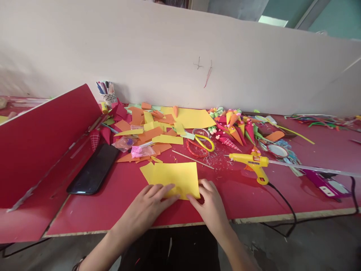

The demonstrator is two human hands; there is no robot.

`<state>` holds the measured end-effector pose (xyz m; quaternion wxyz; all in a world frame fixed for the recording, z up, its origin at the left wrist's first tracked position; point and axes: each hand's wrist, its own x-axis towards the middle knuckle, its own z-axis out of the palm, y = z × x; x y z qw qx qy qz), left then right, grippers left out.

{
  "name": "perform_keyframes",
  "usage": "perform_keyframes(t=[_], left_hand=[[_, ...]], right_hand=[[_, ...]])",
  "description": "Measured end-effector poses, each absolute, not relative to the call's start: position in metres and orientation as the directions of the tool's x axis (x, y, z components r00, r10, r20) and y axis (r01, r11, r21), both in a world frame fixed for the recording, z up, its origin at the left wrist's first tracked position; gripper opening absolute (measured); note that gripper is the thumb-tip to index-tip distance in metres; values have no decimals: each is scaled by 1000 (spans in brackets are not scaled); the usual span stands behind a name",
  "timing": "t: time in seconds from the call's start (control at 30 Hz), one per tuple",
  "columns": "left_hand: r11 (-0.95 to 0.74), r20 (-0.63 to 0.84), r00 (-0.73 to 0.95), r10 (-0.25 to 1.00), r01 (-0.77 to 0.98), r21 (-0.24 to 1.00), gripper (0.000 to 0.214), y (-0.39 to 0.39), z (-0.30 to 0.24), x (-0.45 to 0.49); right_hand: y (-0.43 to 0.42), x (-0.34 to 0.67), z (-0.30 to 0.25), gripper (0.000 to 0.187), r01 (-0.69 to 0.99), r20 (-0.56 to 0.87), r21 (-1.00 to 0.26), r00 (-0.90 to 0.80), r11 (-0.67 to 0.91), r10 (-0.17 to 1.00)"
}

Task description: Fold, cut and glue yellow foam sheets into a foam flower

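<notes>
A rectangular sheet of yellow paper lies on the red table near its front edge. Another piece of yellow paper peeks out from under its left side. My left hand rests across the lower left of the sheet, fingers stretched out and the thumb along the near edge. At the lower right corner, my right hand has the sheet's edge between thumb and fingers. Just beyond the sheet lies a thin wooden stick.
Right of the paper lies a yellow glue gun with a black cord. Behind are orange paper scraps, yellow-handled scissors and a pile of paper cones. A black phone and a red upright board stand left.
</notes>
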<state>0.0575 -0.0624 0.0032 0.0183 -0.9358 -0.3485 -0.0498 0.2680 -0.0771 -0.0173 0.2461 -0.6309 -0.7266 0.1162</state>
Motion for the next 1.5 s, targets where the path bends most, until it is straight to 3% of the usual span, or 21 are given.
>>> perform_keyframes(t=[0.07, 0.2, 0.43, 0.9, 1.2, 1.5], left_hand=[[-799, 59, 797, 601, 600, 29, 50, -62, 5, 66], [-782, 43, 784, 620, 612, 117, 42, -64, 6, 74], [-753, 9, 781, 625, 599, 272, 61, -65, 11, 54], [-696, 17, 698, 716, 711, 101, 51, -72, 11, 5], [-796, 74, 801, 594, 571, 203, 71, -79, 4, 72], [-709, 17, 719, 695, 681, 185, 72, -87, -2, 86]], right_hand=[[-76, 268, -16, 9, 866, 206, -466, -94, 182, 974], [-76, 268, -15, 11, 878, 216, -436, -108, 195, 970], [-76, 267, -14, 20, 885, 261, -409, -120, 223, 958], [-73, 265, -17, 27, 932, 253, -307, -113, 191, 961], [-72, 263, -13, 24, 949, 279, -242, -131, 202, 951], [-71, 260, -15, 27, 965, 304, -178, -134, 195, 943]])
